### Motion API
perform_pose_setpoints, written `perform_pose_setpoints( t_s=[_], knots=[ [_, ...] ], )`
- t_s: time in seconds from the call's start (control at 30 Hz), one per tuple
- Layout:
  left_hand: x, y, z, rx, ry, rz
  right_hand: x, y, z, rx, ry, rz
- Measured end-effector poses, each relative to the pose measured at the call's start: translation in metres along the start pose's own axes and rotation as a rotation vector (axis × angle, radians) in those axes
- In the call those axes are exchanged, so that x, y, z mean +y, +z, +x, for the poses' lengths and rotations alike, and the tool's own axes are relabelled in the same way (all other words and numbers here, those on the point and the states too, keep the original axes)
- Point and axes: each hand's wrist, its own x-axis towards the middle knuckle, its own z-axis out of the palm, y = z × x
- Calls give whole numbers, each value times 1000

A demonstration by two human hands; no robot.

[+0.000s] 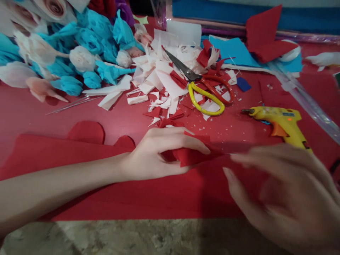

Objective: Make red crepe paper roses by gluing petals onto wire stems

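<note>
My left hand (162,152) is closed around a piece of red crepe paper (195,161), which lies across its palm and narrows to a point on the right. A thin pale strand (230,153) runs from that point toward my right hand (287,191); I cannot make out whether it is wire or a string of glue. The right hand is blurred, its thumb and forefinger apart with no object showing between them. Under both hands lies a wide red sheet (159,198). Two round-ended red pieces (87,131) stick out past its far edge at the left.
Scissors (196,76) with red and yellow handles rest on white and red paper scraps (164,81). A yellow glue gun (281,117) lies beyond my right hand. Blue and white paper flowers (87,46) are heaped at the back left. Clear plastic strips (305,92) lie at the right.
</note>
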Motion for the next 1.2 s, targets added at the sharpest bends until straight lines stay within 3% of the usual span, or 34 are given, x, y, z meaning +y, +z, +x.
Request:
perform_pose_setpoints(
  t_s=[0.1, 0.23, 0.5, 0.67, 0.77, 0.87, 1.07, 1.2],
  knots=[
    [0, -1, 0, -13, 9, -7, 6, 1, 6, -135, 160, 22],
    [1, -2, 1, -36, -4, 7, 12, 5, 6, -288, 224, 242],
    [0, -1, 0, -57, 39, -6, 10, 12, 7, -221, 297, 382],
    [0, -1, 0, -66, 40, -8, 10, 11, 7, -249, 358, 408],
    [0, 2, -3, -7, -16, -22, 10, 12, 8, -246, 409, 467],
    [-1, 8, -6, 98, -140, -117, 10, 14, 9, -224, 489, 616],
    [3, 6, 0, 118, -259, -232, 4, 6, 14, -213, 629, 952],
    [17, -1, 11, 67, -276, -131, 0, -5, 14, -225, 683, 1192]
  ],
)
